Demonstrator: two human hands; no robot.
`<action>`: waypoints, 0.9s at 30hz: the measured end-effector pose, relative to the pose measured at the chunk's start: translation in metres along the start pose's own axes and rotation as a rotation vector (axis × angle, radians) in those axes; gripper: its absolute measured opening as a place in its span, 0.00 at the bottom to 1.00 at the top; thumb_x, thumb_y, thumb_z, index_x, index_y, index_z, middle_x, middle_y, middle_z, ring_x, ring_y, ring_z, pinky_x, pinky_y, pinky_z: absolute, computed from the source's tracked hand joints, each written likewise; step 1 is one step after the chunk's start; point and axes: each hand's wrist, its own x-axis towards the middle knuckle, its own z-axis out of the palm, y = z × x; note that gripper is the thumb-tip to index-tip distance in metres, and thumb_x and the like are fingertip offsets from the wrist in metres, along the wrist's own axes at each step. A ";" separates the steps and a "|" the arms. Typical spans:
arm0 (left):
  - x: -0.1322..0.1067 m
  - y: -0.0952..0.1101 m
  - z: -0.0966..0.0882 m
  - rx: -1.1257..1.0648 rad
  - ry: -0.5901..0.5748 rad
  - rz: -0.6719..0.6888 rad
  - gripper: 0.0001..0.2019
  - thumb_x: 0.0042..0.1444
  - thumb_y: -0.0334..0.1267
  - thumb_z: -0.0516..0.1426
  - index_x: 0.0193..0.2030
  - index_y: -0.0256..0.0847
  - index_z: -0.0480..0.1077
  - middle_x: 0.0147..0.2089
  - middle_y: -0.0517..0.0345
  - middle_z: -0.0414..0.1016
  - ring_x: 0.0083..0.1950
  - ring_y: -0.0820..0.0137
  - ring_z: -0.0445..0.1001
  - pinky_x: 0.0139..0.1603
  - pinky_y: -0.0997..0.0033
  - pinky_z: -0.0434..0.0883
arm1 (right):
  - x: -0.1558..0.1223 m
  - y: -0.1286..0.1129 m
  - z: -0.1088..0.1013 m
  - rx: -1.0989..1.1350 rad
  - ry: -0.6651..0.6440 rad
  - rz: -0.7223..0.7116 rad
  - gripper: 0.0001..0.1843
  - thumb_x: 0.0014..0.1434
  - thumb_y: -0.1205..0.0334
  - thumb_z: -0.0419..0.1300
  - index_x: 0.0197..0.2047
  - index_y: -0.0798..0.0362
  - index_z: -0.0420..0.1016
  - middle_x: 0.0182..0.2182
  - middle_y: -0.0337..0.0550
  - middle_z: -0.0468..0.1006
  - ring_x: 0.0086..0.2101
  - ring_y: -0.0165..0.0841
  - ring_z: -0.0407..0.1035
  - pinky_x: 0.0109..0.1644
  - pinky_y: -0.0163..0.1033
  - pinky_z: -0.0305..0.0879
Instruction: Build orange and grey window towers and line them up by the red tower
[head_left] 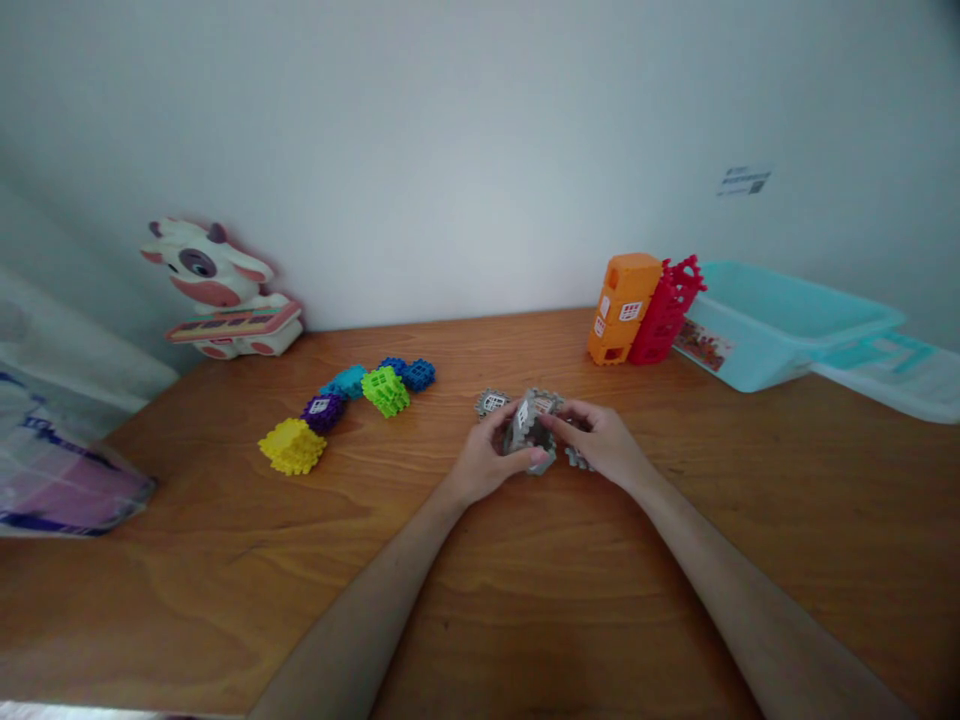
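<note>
A partly built grey block cube [531,428] sits between both hands above the middle of the wooden table [480,600]. My left hand [487,462] grips its left side, thumb under its lower edge. My right hand [604,442] pinches its right side with closed fingers. A loose grey toothed panel [491,403] lies flat just behind my left hand. Another grey piece [577,459] peeks out under my right hand.
A row of small cubes lies to the left: yellow [292,446], purple [323,410], teal [346,381], green [386,390], blue [415,373]. An orange block tower [624,307] and red panels [666,308] lean by a teal bin [780,325]. A cow toy [221,290] stands back left, a plastic bag [60,480] left.
</note>
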 end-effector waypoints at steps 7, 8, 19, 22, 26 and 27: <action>-0.002 0.002 0.001 0.099 -0.044 -0.028 0.39 0.42 0.37 0.73 0.63 0.40 0.67 0.61 0.44 0.74 0.59 0.57 0.74 0.63 0.56 0.69 | 0.001 0.002 -0.010 -0.076 -0.076 -0.022 0.18 0.58 0.45 0.63 0.38 0.53 0.82 0.31 0.42 0.82 0.29 0.34 0.71 0.31 0.36 0.62; -0.003 0.004 0.002 0.116 -0.042 -0.029 0.40 0.42 0.37 0.73 0.63 0.40 0.67 0.61 0.45 0.74 0.59 0.56 0.74 0.63 0.55 0.69 | 0.001 0.001 -0.013 -0.078 -0.101 -0.022 0.18 0.58 0.46 0.63 0.40 0.52 0.83 0.33 0.42 0.83 0.30 0.35 0.72 0.33 0.37 0.63; -0.007 0.005 0.003 0.253 -0.041 -0.026 0.41 0.40 0.40 0.73 0.62 0.38 0.68 0.60 0.44 0.75 0.59 0.55 0.74 0.64 0.54 0.68 | -0.003 0.000 -0.024 -0.252 -0.197 -0.037 0.13 0.57 0.52 0.62 0.33 0.54 0.80 0.27 0.41 0.80 0.27 0.34 0.70 0.30 0.35 0.62; -0.006 0.008 0.004 0.158 -0.040 -0.073 0.40 0.39 0.40 0.74 0.62 0.38 0.69 0.58 0.45 0.76 0.57 0.57 0.75 0.60 0.57 0.70 | -0.003 0.001 -0.023 -0.232 -0.212 -0.004 0.16 0.58 0.48 0.62 0.36 0.54 0.81 0.25 0.40 0.79 0.24 0.32 0.68 0.28 0.35 0.60; -0.002 0.013 0.001 0.079 0.022 -0.105 0.34 0.43 0.47 0.72 0.57 0.38 0.72 0.54 0.48 0.78 0.51 0.61 0.77 0.54 0.64 0.72 | -0.003 -0.002 -0.019 -0.154 -0.207 0.052 0.23 0.60 0.40 0.60 0.35 0.53 0.81 0.24 0.39 0.76 0.23 0.31 0.65 0.25 0.35 0.58; -0.001 0.013 -0.001 0.065 0.041 -0.110 0.32 0.44 0.49 0.71 0.56 0.37 0.73 0.51 0.49 0.79 0.48 0.62 0.77 0.51 0.66 0.72 | -0.003 -0.003 -0.017 -0.127 -0.196 0.047 0.24 0.60 0.39 0.59 0.36 0.53 0.80 0.25 0.40 0.76 0.24 0.31 0.66 0.26 0.35 0.59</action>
